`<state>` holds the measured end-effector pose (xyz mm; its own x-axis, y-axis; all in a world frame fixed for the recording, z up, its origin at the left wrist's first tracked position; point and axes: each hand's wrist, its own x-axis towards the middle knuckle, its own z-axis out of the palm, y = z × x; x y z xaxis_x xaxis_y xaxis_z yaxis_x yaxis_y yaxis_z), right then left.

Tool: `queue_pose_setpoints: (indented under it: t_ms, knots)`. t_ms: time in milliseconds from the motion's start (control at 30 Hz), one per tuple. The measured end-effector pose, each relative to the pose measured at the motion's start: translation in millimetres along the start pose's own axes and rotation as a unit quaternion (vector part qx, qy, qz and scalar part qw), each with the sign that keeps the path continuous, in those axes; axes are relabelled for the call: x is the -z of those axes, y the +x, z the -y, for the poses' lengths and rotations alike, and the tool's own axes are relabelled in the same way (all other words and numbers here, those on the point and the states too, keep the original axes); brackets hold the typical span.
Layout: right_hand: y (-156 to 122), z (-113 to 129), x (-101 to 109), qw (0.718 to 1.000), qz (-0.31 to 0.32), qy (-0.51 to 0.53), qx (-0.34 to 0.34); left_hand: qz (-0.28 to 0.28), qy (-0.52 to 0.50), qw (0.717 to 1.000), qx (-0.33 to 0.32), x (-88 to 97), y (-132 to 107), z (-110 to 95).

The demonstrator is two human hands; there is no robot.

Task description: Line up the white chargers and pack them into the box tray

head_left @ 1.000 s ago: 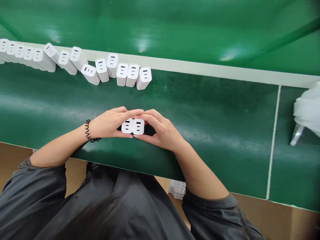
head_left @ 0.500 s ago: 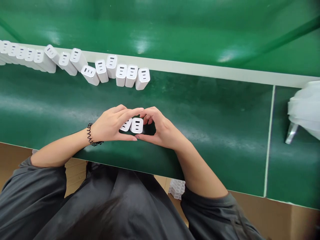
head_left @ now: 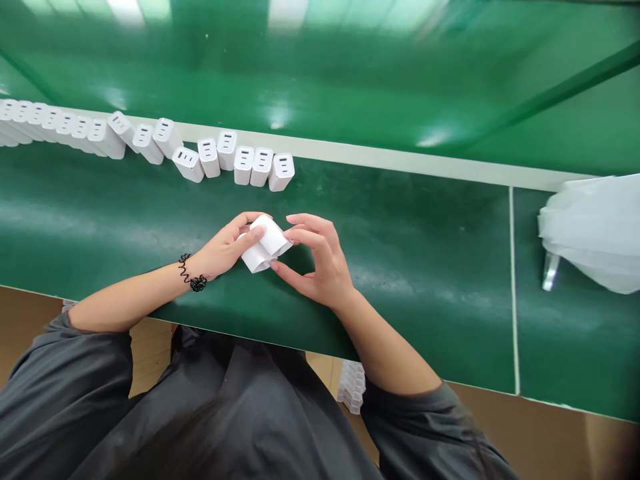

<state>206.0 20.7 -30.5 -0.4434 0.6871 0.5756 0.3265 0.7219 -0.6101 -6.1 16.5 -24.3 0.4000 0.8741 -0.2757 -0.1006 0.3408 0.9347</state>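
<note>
Two white USB wall chargers [head_left: 271, 237] are side by side in my left hand [head_left: 227, 245], tilted so that their port faces are turned out of sight. The left thumb presses over them and the fingers wrap behind. At their right-hand ends is my right hand [head_left: 320, 263], its thumb and a fingertip touching the chargers' edges while the other fingers are spread. A row of similar white chargers [head_left: 243, 165] stands upright farther back, with slot-shaped ports facing up.
The green work surface [head_left: 400, 267] has a pale strip [head_left: 380, 150] along its back and a thin white line [head_left: 515, 287] to the right. A translucent white plastic bag [head_left: 595, 230] lies at the far right. Below the front edge, a white honeycomb-like piece [head_left: 352, 385] shows.
The two chargers were upright between both hands with ports showing; now they are lifted and tipped over in the left hand. The right hand has turned and its upper fingers have spread.
</note>
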Motion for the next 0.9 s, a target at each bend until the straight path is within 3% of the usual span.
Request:
queue_pose_setpoints:
  t_ms: [133, 267, 400, 567, 700, 900]
  knots:
    - [-1, 3, -3, 0.997, -0.041, -0.060, 0.007, 0.003, -0.063, 0.996, 0.057, -6.5, -3, 2]
    - [-3, 5, -5, 0.994, -0.093, -0.051, 0.040, 0.008, -0.082, 0.994, 0.073, -9.2, -5, 3]
    - [-7, 6, -7, 0.996, -0.062, -0.061, 0.027, 0.017, -0.053, 0.997, 0.057, -8.0, -3, 6]
    - [-7, 5, -3, 0.992, -0.027, -0.119, 0.032, 0.017, 0.099, 0.993, -0.062, -2.1, -1, 9]
    - [-2, 3, 3, 0.992, -0.015, -0.114, 0.058, 0.017, 0.168, 0.979, -0.115, 4.6, -1, 8]
    - [-1, 4, 9, 0.995, 0.075, -0.056, 0.046, -0.033, 0.293, 0.921, -0.254, 9.8, -4, -2]
